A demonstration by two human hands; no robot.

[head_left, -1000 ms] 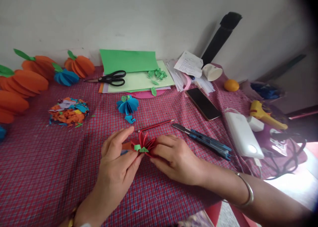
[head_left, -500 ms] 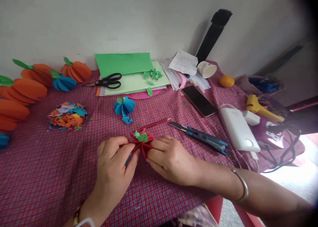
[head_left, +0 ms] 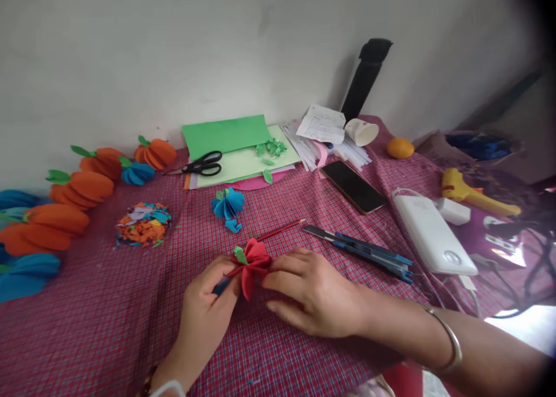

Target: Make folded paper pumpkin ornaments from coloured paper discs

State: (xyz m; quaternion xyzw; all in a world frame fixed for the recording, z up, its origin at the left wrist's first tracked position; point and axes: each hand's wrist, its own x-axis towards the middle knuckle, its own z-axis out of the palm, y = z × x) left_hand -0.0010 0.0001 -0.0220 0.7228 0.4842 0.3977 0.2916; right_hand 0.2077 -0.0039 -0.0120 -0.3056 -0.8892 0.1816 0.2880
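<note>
Contact is taking place on both sides of the red paper ornament (head_left: 253, 262), which is sitting on the counter (head_left: 87, 327) just on the near side of the red pencil (head_left: 280, 230) and apart from it. Left hand (head_left: 208, 307) is closing thumb and forefinger on the ornament's left edge, below the green leaf (head_left: 239, 254). A blue object (head_left: 220, 286) is showing under those fingers, with too little of it visible to identify. Right hand (head_left: 315, 295) is lying palm down with fingers nearly straight and fingertips touching the ornament's right edge. Its thumb is hidden, so whether it is gripping cannot be told. The ornament is lying directly ahead of both sets of fingertips, between them, and neither hand is nearer than the other. Its pleats are fanning out from the middle, with one longer fold pointing toward the person, roughly crosswise to the pencil. A blue craft knife (head_left: 360, 249) is lying just right of the pencil's right end. A blue paper ornament (head_left: 228, 204) is resting beyond the pencil's left end, and black scissors (head_left: 202, 164) are lying well beyond that. A phone (head_left: 354, 186) is lying beyond the pencil's right end.
</note>
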